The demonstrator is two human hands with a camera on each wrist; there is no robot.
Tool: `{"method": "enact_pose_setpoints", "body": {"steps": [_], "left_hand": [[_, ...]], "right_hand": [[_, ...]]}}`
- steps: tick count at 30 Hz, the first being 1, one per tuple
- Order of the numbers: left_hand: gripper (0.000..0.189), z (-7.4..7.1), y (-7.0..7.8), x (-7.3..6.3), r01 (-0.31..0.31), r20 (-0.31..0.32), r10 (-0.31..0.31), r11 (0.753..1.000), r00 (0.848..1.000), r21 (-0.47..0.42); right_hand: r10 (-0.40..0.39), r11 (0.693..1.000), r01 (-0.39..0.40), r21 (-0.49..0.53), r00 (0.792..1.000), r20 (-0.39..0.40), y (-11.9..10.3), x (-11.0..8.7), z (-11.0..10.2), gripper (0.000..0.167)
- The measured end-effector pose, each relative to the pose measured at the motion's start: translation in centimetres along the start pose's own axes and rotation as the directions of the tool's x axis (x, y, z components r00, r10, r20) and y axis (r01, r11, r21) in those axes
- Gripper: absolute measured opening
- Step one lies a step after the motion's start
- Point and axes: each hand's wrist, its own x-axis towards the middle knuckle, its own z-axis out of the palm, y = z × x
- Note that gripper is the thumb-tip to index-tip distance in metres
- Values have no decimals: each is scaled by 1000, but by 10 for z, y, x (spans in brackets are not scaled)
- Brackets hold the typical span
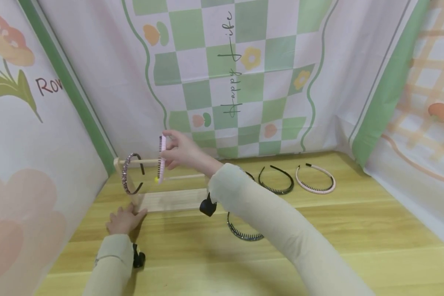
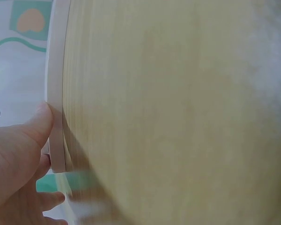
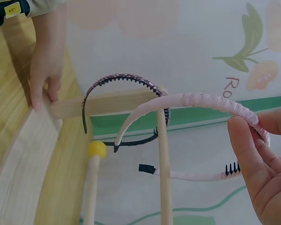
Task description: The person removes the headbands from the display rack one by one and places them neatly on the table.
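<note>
My right hand [image 1: 167, 148] pinches a pink toothed headband [image 1: 161, 159] upright at the upper rod [image 1: 148, 161] of a wooden rack. In the right wrist view the pink headband [image 3: 192, 101] arcs over that rod [image 3: 164, 164], held between thumb and fingers [image 3: 246, 140]. A glittery headband [image 1: 127, 177] hangs on the same rod near the post. A lower rod ends in a yellow ball [image 3: 97, 149]. My left hand [image 1: 124, 219] presses on the front left corner of the rack's base [image 1: 172, 200], with the thumb [image 2: 40, 125] against the base's edge [image 2: 56, 93].
On the wooden table [image 1: 355, 230] lie a black headband [image 1: 276, 181], a pale pink one [image 1: 315, 180] and a dark toothed one [image 1: 244, 233] under my right sleeve. Printed cloth walls close in the left, back and right sides.
</note>
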Motion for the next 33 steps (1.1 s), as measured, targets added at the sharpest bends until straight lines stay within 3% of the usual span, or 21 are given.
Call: {"method": "enact_pose_setpoints", "body": {"steps": [14,33], "left_hand": [[80,2,1,1,19,-17,-19,1000,1000,-12],[79,0,1,-2,2,-13,-2,1000,1000,-9]], "right_hand": [[-30,999,30,21,1000,-8,1,-27,-37,66],[-49,998,54,41,990,-129,10,-52,-87,68]]}}
